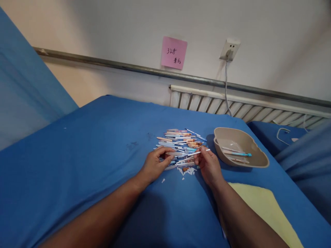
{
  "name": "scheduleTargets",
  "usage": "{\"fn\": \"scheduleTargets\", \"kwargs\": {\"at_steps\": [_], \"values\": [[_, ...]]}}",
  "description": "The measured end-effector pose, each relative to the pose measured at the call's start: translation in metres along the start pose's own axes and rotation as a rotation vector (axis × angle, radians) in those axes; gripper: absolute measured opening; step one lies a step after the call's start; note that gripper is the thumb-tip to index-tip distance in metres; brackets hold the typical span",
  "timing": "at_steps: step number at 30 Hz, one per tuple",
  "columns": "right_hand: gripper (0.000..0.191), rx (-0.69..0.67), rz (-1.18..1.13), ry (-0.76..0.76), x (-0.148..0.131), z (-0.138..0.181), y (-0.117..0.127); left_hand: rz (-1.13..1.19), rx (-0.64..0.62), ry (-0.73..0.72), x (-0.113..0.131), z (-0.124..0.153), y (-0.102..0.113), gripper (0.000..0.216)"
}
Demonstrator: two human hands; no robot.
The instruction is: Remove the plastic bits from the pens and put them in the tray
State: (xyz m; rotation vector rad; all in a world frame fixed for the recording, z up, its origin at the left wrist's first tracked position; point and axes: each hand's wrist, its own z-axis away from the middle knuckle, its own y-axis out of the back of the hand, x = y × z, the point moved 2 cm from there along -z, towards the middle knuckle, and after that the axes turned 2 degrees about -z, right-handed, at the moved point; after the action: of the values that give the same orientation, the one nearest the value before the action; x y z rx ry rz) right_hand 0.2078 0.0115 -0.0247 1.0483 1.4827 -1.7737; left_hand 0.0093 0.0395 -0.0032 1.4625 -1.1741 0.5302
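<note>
Between finger and thumb, my left hand (155, 163) pinches a greyish, see-through pen barrel (178, 153) that points right. A thin white pen refill (195, 153) is in my right hand (210, 167), held in closed fingertips with its white end sticking out to the right. The refill lines up with the barrel's right end; I cannot tell whether it is inside. Under and behind both hands lies a pile of pens (170, 139) and refills. Small white pieces (190, 171), like tips or plugs, are scattered nearest me.
A beige basin (241, 132) holding a few pens stands right of the pile. A yellow cloth (261, 199) lies at the front right on the blue sheet (103, 137). Behind are a radiator (207, 100), a metal rail (129, 67) and a plugged-in cable (226, 86).
</note>
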Motion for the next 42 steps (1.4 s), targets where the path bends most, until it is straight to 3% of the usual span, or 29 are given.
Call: {"fn": "scheduleTargets", "kwargs": {"at_steps": [12, 22, 33, 42], "values": [[0.03, -0.002, 0.011, 0.007, -0.002, 0.001, -0.001, 0.096, 0.0, -0.007, 0.003, 0.004, 0.0, 0.02], [0.03, 0.005, -0.021, 0.02, -0.002, 0.003, 0.0, 0.402, -0.025, 0.159, -0.011, 0.006, -0.008, 0.029], [0.029, 0.058, -0.037, 0.085, -0.004, 0.0, 0.002, 0.526, 0.018, 0.292, 0.0, 0.004, -0.004, 0.029], [0.026, -0.013, -0.017, 0.091, -0.003, 0.002, -0.003, 0.615, -0.036, 0.326, -0.002, 0.004, -0.01, 0.03]]}}
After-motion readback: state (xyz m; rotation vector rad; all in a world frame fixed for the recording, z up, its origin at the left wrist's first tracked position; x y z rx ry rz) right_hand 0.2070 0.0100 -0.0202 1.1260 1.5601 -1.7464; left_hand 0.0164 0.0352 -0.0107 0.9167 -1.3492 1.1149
